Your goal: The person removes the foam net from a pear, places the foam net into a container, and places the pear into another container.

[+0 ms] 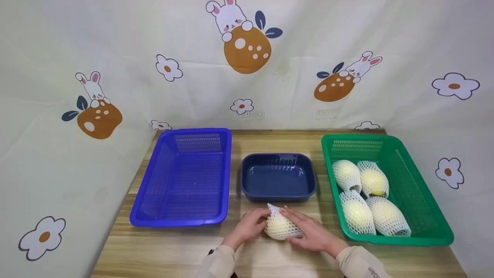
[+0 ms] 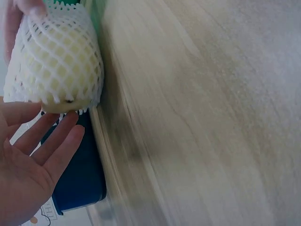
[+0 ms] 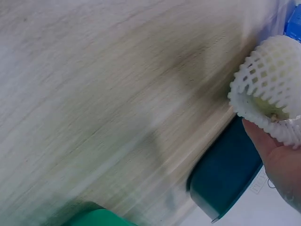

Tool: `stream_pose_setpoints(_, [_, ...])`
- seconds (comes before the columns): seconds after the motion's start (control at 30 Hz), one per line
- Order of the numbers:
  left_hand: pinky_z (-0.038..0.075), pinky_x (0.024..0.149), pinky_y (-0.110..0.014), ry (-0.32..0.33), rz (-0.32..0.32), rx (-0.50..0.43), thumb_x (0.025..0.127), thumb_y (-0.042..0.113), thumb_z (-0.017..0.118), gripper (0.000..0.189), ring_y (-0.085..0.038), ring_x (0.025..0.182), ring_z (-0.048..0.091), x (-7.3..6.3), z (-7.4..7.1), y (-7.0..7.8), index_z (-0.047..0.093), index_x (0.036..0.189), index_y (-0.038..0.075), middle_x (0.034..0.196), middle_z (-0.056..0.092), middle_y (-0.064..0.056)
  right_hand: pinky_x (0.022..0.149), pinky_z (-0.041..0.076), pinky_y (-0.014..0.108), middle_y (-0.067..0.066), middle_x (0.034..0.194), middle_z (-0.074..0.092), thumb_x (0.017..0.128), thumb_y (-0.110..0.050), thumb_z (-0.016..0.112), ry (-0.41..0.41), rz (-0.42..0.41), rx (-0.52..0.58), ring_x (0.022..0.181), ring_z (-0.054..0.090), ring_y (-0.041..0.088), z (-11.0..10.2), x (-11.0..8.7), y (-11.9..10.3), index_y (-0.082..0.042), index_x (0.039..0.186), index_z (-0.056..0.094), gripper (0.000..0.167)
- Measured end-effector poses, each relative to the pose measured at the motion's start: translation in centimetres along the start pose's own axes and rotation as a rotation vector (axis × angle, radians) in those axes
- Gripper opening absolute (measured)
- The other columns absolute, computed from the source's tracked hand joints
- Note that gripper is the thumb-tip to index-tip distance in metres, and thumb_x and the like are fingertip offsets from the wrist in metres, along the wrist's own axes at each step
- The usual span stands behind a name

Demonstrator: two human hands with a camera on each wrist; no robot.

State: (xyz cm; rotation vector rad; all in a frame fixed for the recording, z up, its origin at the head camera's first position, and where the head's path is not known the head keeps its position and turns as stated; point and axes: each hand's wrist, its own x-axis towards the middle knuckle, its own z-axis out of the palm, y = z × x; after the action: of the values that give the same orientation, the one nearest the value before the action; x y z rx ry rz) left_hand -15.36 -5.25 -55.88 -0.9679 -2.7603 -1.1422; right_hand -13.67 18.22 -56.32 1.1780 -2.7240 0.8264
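Near the front of the table, a pale yellow fruit (image 1: pixel 281 228) in a white foam net is held up between both hands. My right hand (image 1: pixel 313 233) grips it from the right, with the thumb low and the fingers over its top. From the other side, the fingertips of my left hand (image 1: pixel 249 224) touch the end of the net. In the left wrist view, the fingers of that left hand (image 2: pixel 35 155) look extended below the netted fruit (image 2: pixel 61 61). The right wrist view shows the net's opening (image 3: pixel 263 110) with fruit inside; its exact kind is unclear.
A blue plastic basket (image 1: pixel 228 177) stands on the left of the wooden table (image 1: pixel 166 251). Behind the hands is a dark blue rectangular dish (image 1: pixel 278 199). On the right, a green basket (image 1: pixel 420 193) contains several netted fruits (image 1: pixel 357 212). A printed cloth (image 1: pixel 193 88) hangs around the table.
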Motion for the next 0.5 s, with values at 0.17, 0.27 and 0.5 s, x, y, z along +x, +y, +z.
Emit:
stream_pose_setpoints(0.17, [0.041,0.082,-0.030,-0.060,-0.016,-0.023,0.074,0.008,0.064,0.026,-0.017,0.094,0.055,0.08,-0.26,-0.04,0.062,0.100,0.006,0.102,0.060,-0.006,0.084,0.041,0.043,0.016,0.128,0.043,0.081,-0.028,0.063,0.040,-0.051,0.007,0.109,0.047,0.028,-0.13,0.04,-0.05,-0.011,0.131,0.043,0.057])
stream_pose_setpoints(0.27, [0.038,0.086,-0.033,-0.105,-0.043,0.006,0.073,0.017,0.068,0.026,-0.019,0.099,0.052,0.14,-0.08,0.17,0.059,0.095,0.008,0.107,0.058,-0.006,0.083,0.042,0.042,0.015,0.127,0.045,0.081,-0.027,0.063,0.053,-0.067,0.006,0.108,0.049,0.027,-0.15,0.07,-0.04,-0.011,0.129,0.045,0.054])
stream_pose_setpoints(0.5, [0.037,0.089,-0.031,-0.158,-0.099,0.023,0.069,0.026,0.071,0.049,-0.020,0.104,0.048,0.41,0.73,0.87,0.054,0.112,0.009,0.116,0.053,-0.006,0.085,0.040,0.044,0.016,0.131,0.040,0.076,-0.033,0.067,0.002,-0.026,-0.007,0.111,0.045,0.029,-0.02,0.04,-0.20,-0.012,0.134,0.039,0.067])
